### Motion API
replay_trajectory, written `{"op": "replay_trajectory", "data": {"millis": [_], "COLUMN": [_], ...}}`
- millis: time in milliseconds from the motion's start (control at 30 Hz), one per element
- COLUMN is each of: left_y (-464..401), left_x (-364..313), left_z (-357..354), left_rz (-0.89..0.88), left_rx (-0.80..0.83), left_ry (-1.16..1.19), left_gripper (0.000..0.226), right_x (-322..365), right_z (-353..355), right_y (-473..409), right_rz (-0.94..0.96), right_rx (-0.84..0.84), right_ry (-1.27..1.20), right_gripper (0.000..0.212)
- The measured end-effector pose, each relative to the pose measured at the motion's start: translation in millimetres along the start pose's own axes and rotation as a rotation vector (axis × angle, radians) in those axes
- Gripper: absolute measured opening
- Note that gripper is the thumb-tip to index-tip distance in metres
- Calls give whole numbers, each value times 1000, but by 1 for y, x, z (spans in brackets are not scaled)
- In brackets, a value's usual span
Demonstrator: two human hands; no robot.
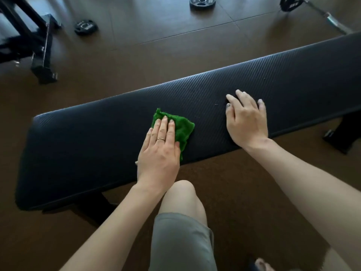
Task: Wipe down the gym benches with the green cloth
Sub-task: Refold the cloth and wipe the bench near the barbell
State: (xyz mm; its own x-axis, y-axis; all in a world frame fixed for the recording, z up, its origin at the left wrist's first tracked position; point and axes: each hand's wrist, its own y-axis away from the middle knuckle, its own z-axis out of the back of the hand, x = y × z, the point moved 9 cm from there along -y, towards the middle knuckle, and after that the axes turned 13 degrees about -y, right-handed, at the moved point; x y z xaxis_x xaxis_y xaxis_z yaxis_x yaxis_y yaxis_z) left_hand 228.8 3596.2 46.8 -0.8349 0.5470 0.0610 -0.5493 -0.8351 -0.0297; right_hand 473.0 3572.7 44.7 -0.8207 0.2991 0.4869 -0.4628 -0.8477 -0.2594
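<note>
A long black padded gym bench [88, 145] runs across the view from lower left to upper right. A folded green cloth [182, 128] lies on its middle. My left hand [159, 153], with a ring on one finger, lies flat on the cloth's left part and presses it onto the pad. My right hand [247, 119] rests flat on the bare pad to the right of the cloth, fingers spread, holding nothing.
My bent knee [182, 194] in grey shorts is just in front of the bench. Two black weight plates [86, 27] [202, 2] lie on the brown floor beyond. A black metal frame [42, 55] stands at far left, a barbell [330, 18] at top right.
</note>
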Motion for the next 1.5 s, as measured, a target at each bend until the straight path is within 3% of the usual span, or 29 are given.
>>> {"op": "replay_trajectory", "data": {"millis": [133,233,433,567,633,833,1000,1167,1367,1500], "left_y": [-25,-49,-29,-6,-15,-47,-23,-4,-40,-41], "left_x": [-74,-114,-85,-49,-66,-155,-117,-72,-153,-157], "left_z": [2,0,3,1,4,4,4,3,4,3], "left_rz": [-184,-213,-254,-177,-129,-208,-294,-273,-331,-357], "left_rx": [-51,-46,-40,-59,-78,-121,-94,-138,-193,-168], "left_ry": [45,28,23,-48,-41,-41,-87,-176,-169,-153], "left_gripper": [56,56,56,56,56,54,57,57,57,60], "right_x": [-9,-16,-50,-52,-43,-48,-52,-53,-49,-52], "right_z": [14,28,27,33,32,42,37,37,41,42], "right_y": [4,8,-13,-5,-1,-2,-8,-3,-5,-5], "right_rz": [-30,-18,-41,5,35,-23,-34,-20,-13,-28], "right_rx": [-216,-351,-182,-239,-287,-372,-327,-346,-400,-391], "right_ry": [-155,-259,-86,-108,-123,-177,-198,-239,-243,-259], "right_gripper": [46,44,51,48,46,44,47,45,40,41]}}
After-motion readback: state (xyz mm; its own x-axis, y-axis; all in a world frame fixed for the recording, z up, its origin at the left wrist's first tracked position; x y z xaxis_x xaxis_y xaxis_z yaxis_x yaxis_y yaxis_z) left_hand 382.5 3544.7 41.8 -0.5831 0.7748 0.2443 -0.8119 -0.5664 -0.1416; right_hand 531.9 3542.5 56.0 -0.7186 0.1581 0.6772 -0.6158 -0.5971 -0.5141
